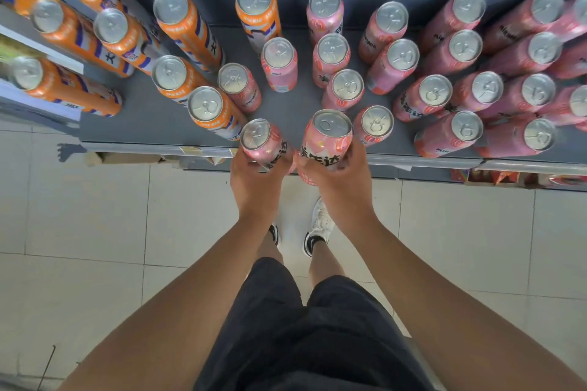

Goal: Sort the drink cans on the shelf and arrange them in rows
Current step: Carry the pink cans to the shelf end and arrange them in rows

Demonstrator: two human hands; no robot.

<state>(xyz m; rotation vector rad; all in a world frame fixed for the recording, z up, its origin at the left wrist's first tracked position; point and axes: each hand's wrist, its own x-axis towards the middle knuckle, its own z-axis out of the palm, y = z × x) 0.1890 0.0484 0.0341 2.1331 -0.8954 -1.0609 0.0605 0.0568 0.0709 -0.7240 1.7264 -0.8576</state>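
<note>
Fingers (254, 165) of the left hand (255, 184) clamp 1 pink can (263, 144); right hand (336, 181) grips another (327, 140); both upright at the shelf (143, 127) front edge, pink rows just rightward, nearer the right hand.

I see even, fairly bright light from above; soft shadows fall behind the cans (346, 86) onto the grey shelf (133, 124). Can tops show dull glare. The wide lens splays everything outward, and the edges smear, worst at far left and right.
</note>
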